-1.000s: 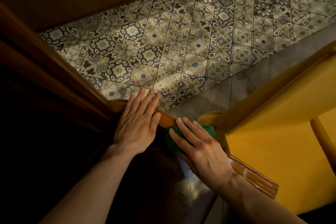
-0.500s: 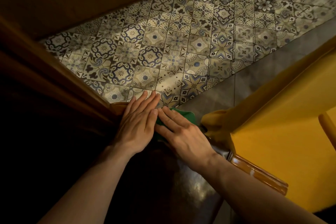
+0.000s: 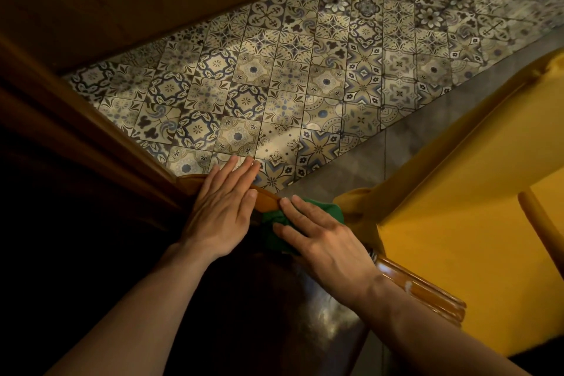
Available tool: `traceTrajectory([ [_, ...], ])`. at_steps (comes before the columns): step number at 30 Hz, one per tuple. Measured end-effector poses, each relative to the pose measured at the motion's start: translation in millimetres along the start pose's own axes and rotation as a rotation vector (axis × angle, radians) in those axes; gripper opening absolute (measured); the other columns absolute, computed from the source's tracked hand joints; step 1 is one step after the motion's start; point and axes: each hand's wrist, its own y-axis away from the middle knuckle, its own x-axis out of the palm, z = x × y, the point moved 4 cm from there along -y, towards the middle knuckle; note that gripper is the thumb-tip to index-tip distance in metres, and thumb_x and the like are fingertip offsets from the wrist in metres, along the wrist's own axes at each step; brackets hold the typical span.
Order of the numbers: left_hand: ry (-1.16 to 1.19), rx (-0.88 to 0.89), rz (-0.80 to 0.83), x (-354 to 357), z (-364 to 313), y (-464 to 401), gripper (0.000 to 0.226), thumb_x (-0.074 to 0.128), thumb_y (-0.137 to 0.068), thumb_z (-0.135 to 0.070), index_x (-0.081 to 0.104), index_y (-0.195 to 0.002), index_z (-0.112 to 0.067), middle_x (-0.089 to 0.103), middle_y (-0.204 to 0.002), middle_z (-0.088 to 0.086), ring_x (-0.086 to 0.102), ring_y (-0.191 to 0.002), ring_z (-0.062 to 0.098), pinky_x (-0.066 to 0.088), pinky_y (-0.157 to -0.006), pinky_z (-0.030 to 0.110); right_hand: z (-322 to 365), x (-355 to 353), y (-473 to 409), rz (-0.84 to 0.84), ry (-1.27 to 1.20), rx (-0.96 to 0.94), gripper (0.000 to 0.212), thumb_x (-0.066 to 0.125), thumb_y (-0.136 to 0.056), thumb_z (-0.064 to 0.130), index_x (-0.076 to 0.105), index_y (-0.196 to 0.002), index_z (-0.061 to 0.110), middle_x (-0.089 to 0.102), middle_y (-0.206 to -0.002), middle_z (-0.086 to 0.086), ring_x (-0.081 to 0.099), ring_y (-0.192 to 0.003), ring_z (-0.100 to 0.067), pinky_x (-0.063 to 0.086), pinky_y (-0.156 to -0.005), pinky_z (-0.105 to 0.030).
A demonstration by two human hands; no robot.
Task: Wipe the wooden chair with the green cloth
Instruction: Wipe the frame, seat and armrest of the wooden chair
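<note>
The wooden chair's top rail [image 3: 427,291] runs from centre toward the lower right, glossy brown with grooves. My left hand [image 3: 221,210] lies flat on the rail's left end, fingers together and stretched forward, holding nothing. My right hand [image 3: 320,239] presses the green cloth [image 3: 323,210] flat against the rail just right of the left hand. The cloth is bunched and mostly hidden under the fingers. A short bare stretch of rail [image 3: 266,199] shows between the two hands. Below the rail the chair is dark and hard to make out.
A yellow tablecloth [image 3: 451,223] drapes over a table at the right, its corner touching the cloth's far side. A wooden post [image 3: 546,238] crosses it at the right edge. Patterned floor tiles [image 3: 305,76] lie ahead. Dark wooden furniture [image 3: 76,119] lines the left.
My right hand slid the green cloth left along the rail until it met my left hand, then back to the right a little. My left hand stayed on the rail's left end.
</note>
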Motion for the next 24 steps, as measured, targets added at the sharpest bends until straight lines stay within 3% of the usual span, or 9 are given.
traceTrajectory([
  [6, -0.034, -0.019, 0.051, 0, 0, 0, 0.057, 0.003, -0.101, -0.042, 0.008, -0.156, -0.027, 0.003, -0.163, -0.015, -0.014, -0.146, 0.0, -0.012, -0.119, 0.033, -3, -6, 6, 0.045, -0.002, -0.002, 0.05, 0.069, -0.09, 0.011, 0.058, -0.139, 0.016, 0.045, -0.154, -0.017, 0.04, -0.143, -0.036, 0.041, -0.113, -0.046],
  [11, -0.07, -0.051, 0.146, -1, 0, -1, 0.056, 0.008, -0.102, -0.045, -0.001, -0.155, -0.029, -0.008, -0.162, -0.014, -0.021, -0.144, 0.0, -0.014, -0.119, 0.032, -9, -20, 19, 0.026, -0.095, 0.091, 0.044, 0.062, -0.099, 0.032, 0.053, -0.14, 0.019, 0.048, -0.152, -0.013, 0.051, -0.132, -0.035, 0.05, -0.103, -0.046],
  [16, 0.052, -0.039, 0.055, -12, -32, 11, 0.057, 0.021, -0.103, -0.045, 0.014, -0.156, -0.026, 0.006, -0.161, -0.015, -0.013, -0.141, -0.008, -0.012, -0.113, 0.018, -17, -49, 55, -0.185, -0.295, 0.255, 0.037, 0.064, -0.097, 0.036, 0.057, -0.131, 0.021, 0.055, -0.136, -0.003, 0.062, -0.111, -0.024, 0.056, -0.088, -0.038],
  [19, 0.052, 0.004, -0.026, -13, -61, 22, 0.058, 0.03, -0.102, -0.042, 0.018, -0.156, -0.025, 0.012, -0.162, -0.013, -0.006, -0.145, -0.003, -0.005, -0.117, 0.023, -27, -63, 86, -0.333, -0.332, 0.369, 0.035, 0.064, -0.096, 0.037, 0.059, -0.127, 0.021, 0.054, -0.125, 0.002, 0.062, -0.103, -0.016, 0.055, -0.082, -0.031],
  [24, -0.031, 0.156, -0.014, 16, -132, 39, 0.066, 0.03, -0.101, -0.047, 0.004, -0.157, -0.023, -0.001, -0.165, -0.008, -0.014, -0.147, 0.004, -0.002, -0.121, 0.033, -42, -65, 147, -0.485, -0.239, 0.571, 0.038, 0.062, -0.091, 0.038, 0.061, -0.124, 0.019, 0.056, -0.122, 0.003, 0.062, -0.103, -0.019, 0.052, -0.081, -0.026],
])
